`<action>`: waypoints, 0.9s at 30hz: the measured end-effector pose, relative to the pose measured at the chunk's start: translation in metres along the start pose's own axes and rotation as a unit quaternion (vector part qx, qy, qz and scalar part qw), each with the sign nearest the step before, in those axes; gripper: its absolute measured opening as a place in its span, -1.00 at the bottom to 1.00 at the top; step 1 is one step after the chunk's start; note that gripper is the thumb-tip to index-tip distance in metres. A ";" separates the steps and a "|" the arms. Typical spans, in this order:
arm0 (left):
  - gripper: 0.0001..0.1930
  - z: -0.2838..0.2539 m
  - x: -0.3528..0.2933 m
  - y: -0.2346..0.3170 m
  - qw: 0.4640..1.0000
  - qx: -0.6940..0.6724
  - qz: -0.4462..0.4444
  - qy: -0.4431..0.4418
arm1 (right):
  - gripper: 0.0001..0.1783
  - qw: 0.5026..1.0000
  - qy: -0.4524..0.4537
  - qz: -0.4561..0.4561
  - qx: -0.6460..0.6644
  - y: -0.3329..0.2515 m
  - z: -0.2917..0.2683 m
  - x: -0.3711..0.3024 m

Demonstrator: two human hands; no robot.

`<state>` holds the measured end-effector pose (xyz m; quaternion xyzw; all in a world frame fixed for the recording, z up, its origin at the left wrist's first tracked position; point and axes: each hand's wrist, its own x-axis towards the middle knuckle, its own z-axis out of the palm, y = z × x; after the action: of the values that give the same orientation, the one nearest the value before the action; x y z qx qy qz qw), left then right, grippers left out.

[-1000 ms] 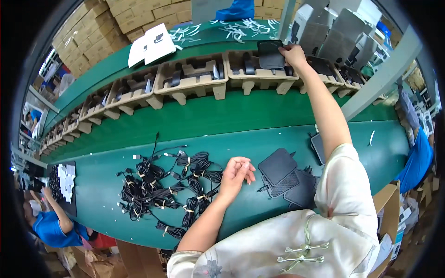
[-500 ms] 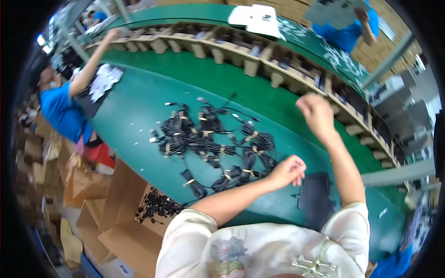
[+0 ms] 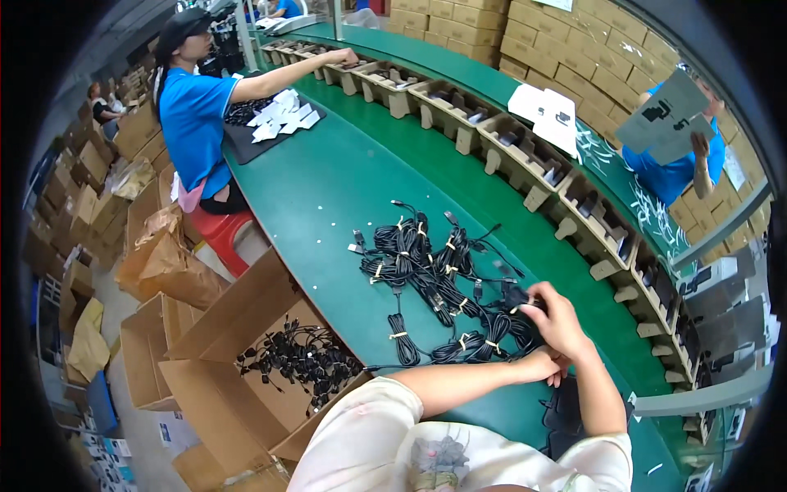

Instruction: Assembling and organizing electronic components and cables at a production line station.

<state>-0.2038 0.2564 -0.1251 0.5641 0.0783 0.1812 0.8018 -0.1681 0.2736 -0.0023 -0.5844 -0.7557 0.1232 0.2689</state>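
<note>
Several black cable bundles (image 3: 402, 250), tied with pale bands, lie heaped on the green table. At the heap's right edge, my right hand (image 3: 564, 324) has its thumb and fingers closed around a black cable bundle (image 3: 516, 297). Just below it, my left hand (image 3: 537, 366) rests close under the right wrist with curled fingers. The right hand partly covers those fingers, so whatever they hold is hidden. A flat black pad (image 3: 563, 410) lies beneath my right forearm, near the table edge.
Cardboard trays (image 3: 533, 156) holding small items line the green belt beyond the table. An open carton (image 3: 221, 344) with black cables stands at left. A co-worker in blue (image 3: 193, 123) reaches toward the trays; another (image 3: 680, 164) holds a printed sheet across the belt.
My right hand has come down from above the belt to the cable heap and closed on a bundle. My left hand now sits under the right wrist. The view has shifted, moving the scene rightward.
</note>
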 end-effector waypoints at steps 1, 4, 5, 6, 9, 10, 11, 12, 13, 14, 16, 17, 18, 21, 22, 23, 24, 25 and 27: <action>-0.75 -0.003 -0.001 0.001 1.000 0.001 0.003 0.005 | -0.71 1.000 -0.003 -0.006 0.000 -0.002 -0.004 -0.005; -0.64 0.005 -0.009 0.021 0.998 0.014 0.056 -0.006 | -0.76 0.940 0.041 0.156 0.301 -0.009 -0.023 -0.025; -0.64 0.008 -0.013 0.030 0.998 0.014 0.056 -0.008 | -0.78 0.929 0.065 0.170 0.322 -0.013 -0.031 -0.031; -0.68 0.011 -0.017 0.038 0.998 -0.024 0.052 -0.013 | -0.79 0.917 0.090 0.183 0.344 -0.017 -0.037 -0.037; -0.74 0.012 -0.027 0.059 0.994 -0.100 0.042 -0.028 | -0.78 0.893 0.143 0.190 0.381 -0.012 -0.049 -0.058; -0.74 0.009 -0.028 0.063 0.987 -0.152 0.034 -0.033 | -0.77 0.883 0.167 0.182 0.399 -0.008 -0.052 -0.066; -0.74 0.007 -0.028 0.066 0.978 -0.204 0.026 -0.037 | -0.75 0.872 0.189 0.173 0.417 -0.005 -0.055 -0.073; -0.74 0.007 -0.027 0.066 0.966 -0.255 0.017 -0.043 | -0.75 0.871 0.194 0.174 0.416 -0.003 -0.059 -0.080; -0.74 0.006 -0.025 0.063 0.966 -0.255 0.014 -0.046 | -0.77 0.865 0.209 0.175 0.422 -0.001 -0.062 -0.086; -0.74 0.004 -0.023 0.058 0.961 -0.269 0.011 -0.058 | -0.79 0.858 0.222 0.175 0.429 0.001 -0.065 -0.092; -0.76 -0.002 -0.019 0.047 0.951 -0.298 0.008 -0.079 | -0.81 0.850 0.236 0.176 0.436 0.003 -0.063 -0.101; -0.76 -0.002 -0.017 0.044 0.951 -0.298 0.005 -0.081 | -0.80 0.880 0.199 0.194 0.384 0.006 -0.061 -0.107; -0.77 -0.002 -0.015 0.041 0.951 -0.305 0.008 -0.053 | -0.80 0.906 0.160 0.211 0.331 0.008 -0.057 -0.112; -0.81 0.001 -0.013 0.031 0.948 -0.319 0.011 0.002 | -0.81 0.973 0.139 0.128 0.133 0.014 -0.048 -0.114; -0.81 0.002 -0.015 0.030 0.956 -0.293 0.014 0.000 | -0.80 0.988 0.150 0.022 -0.013 0.014 -0.043 -0.112; -0.82 0.003 -0.018 0.030 0.964 -0.266 0.018 -0.002 | -0.78 0.971 0.156 -0.085 -0.158 0.013 -0.039 -0.110; -0.82 0.004 -0.019 0.029 0.971 -0.240 0.021 -0.005 | -0.78 0.972 0.156 -0.085 -0.156 0.010 -0.036 -0.111; -0.82 0.004 -0.019 0.028 0.971 -0.239 0.020 -0.003 | -0.75 0.986 0.141 -0.005 -0.089 0.006 -0.032 -0.113; -0.81 0.004 -0.018 0.028 0.972 -0.234 0.015 -0.004 | -0.68 0.981 0.105 0.154 0.047 -0.001 -0.029 -0.119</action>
<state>-0.2248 0.2543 -0.0993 0.3627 0.0216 0.2043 0.9090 -0.1320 0.1570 -0.0089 -0.6902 -0.6175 0.1365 0.3516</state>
